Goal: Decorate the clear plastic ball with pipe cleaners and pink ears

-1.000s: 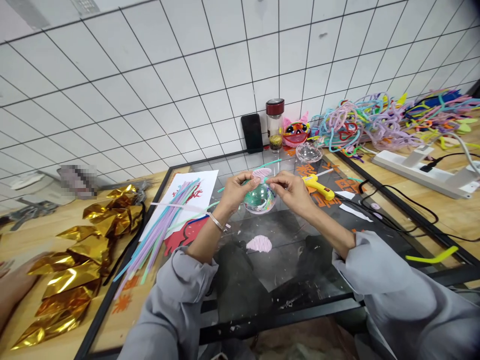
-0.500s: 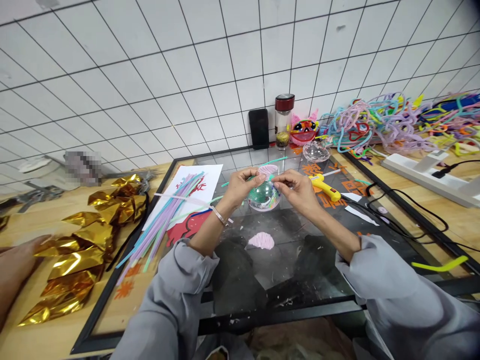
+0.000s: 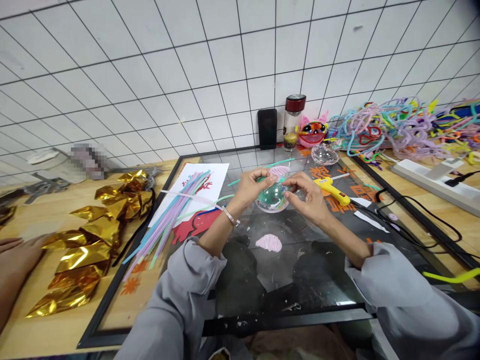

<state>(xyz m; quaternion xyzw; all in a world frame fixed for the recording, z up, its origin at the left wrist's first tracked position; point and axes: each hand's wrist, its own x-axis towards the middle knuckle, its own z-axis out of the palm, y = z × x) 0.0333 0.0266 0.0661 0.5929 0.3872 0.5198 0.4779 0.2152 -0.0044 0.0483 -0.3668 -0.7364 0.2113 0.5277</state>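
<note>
Between my hands is a clear plastic dome (image 3: 270, 203), with green and some colourful bits showing through it. A pink striped ear-shaped piece (image 3: 279, 171) stands at its top edge. My left hand (image 3: 256, 186) pinches the dome's upper left rim with thumb and fingers. On the other side my right hand (image 3: 306, 196) has its thumb and index finger at the right rim, around a small bluish spot too small to name. A second pink striped piece (image 3: 269, 243) lies flat on the dark glass in front of the dome.
Right of my hands lies a yellow glue gun (image 3: 333, 192) with a black cord. Pipe cleaners (image 3: 174, 215) rest on white paper at left, beside gold foil (image 3: 88, 235). A bottle (image 3: 293, 122), phone (image 3: 267, 129) and power strip (image 3: 437, 182) stand behind. Another person's hand (image 3: 22, 265) is far left.
The view has turned slightly left, so everything sits further right. My right thumb and index finger have spread a little at the rim; my left hand keeps its pinch.
</note>
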